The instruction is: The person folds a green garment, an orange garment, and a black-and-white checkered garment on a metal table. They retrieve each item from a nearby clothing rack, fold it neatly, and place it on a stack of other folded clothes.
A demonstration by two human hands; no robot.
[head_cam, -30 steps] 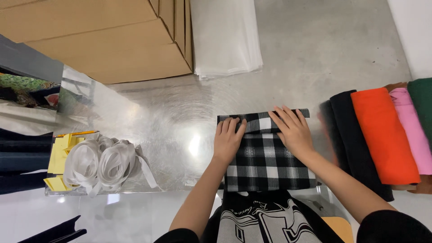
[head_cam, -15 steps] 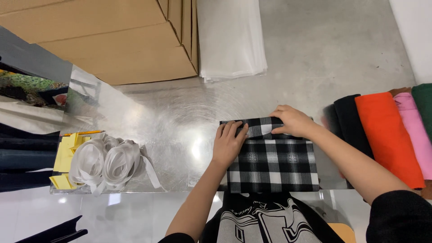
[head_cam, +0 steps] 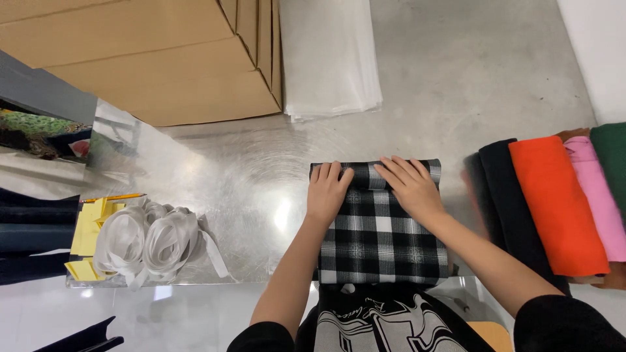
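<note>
Shiny metal desk (head_cam: 215, 176) with cardboard boxes (head_cam: 143, 58) at the back, white ribbon rolls (head_cam: 147, 238) to the left and folded coloured cloths (head_cam: 554, 202) stacked on the right. Checked black-and-white cloth (head_cam: 381, 238) lies folded at the near edge, long axis running straight away from the person. Both the left hand (head_cam: 327, 192) and right hand (head_cam: 411, 186) rest flat and open, side by side on its far end, pressing not gripping, about equally close.
</note>
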